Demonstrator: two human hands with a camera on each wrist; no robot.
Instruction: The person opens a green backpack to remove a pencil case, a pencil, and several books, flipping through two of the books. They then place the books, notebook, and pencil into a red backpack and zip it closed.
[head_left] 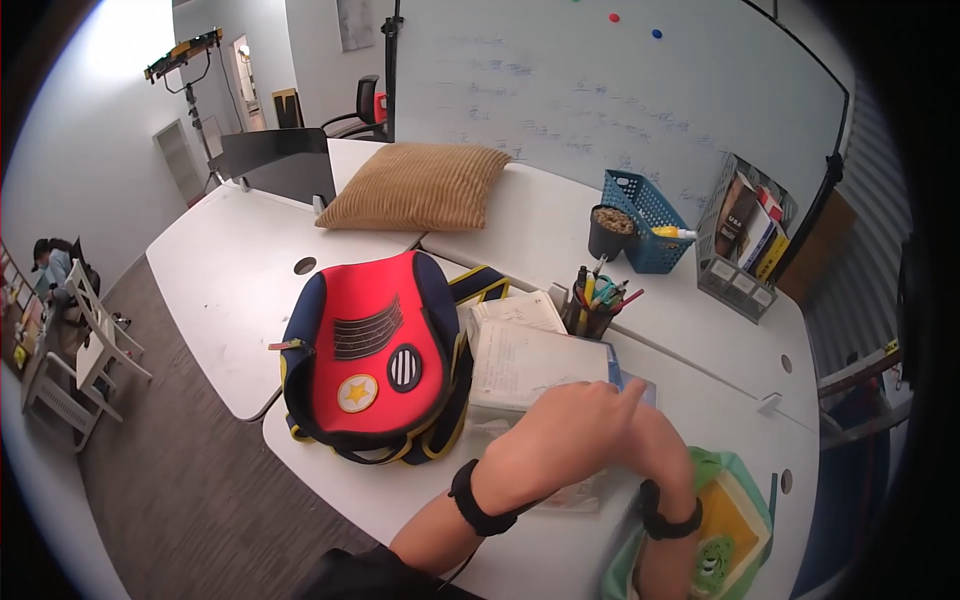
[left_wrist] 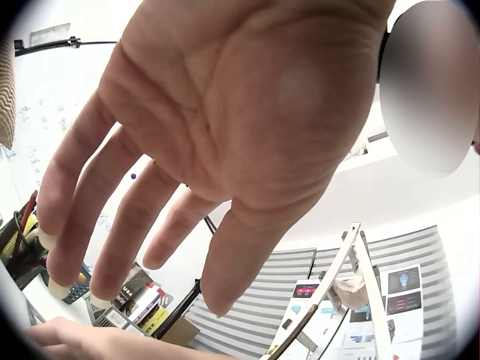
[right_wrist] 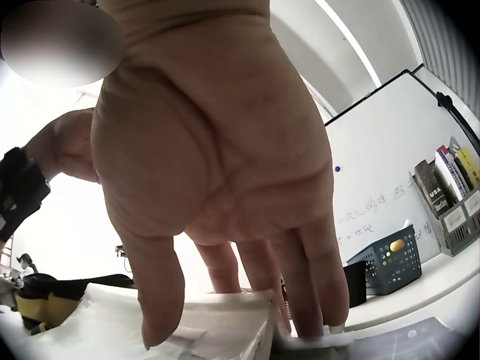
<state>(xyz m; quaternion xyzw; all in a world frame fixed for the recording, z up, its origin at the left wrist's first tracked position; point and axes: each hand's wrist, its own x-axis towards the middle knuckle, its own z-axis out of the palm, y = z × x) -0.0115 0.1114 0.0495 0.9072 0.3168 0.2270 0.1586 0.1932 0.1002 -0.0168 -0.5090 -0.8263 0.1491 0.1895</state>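
Observation:
My left hand (head_left: 560,430) crosses over the right one in the head view. Its fingers (left_wrist: 124,225) stretch out straight with nothing in them in the left wrist view. Mostly covered by it, my right hand (head_left: 662,440) reaches to the near edge of a white book with printed lines (head_left: 535,360). In the right wrist view the thumb lies in front of the book's pages (right_wrist: 225,319) and the fingers pass behind their edge. Another pale notebook (head_left: 530,308) lies just behind. Left of the books stands a red and navy backpack (head_left: 375,340).
A green and yellow bag (head_left: 735,470) lies under the right forearm. Behind the books stand a pen holder (head_left: 592,315), a dark pot (head_left: 608,240), a blue basket (head_left: 655,250) and a grey file rack (head_left: 735,285). A brown cushion (head_left: 420,185) lies at the back.

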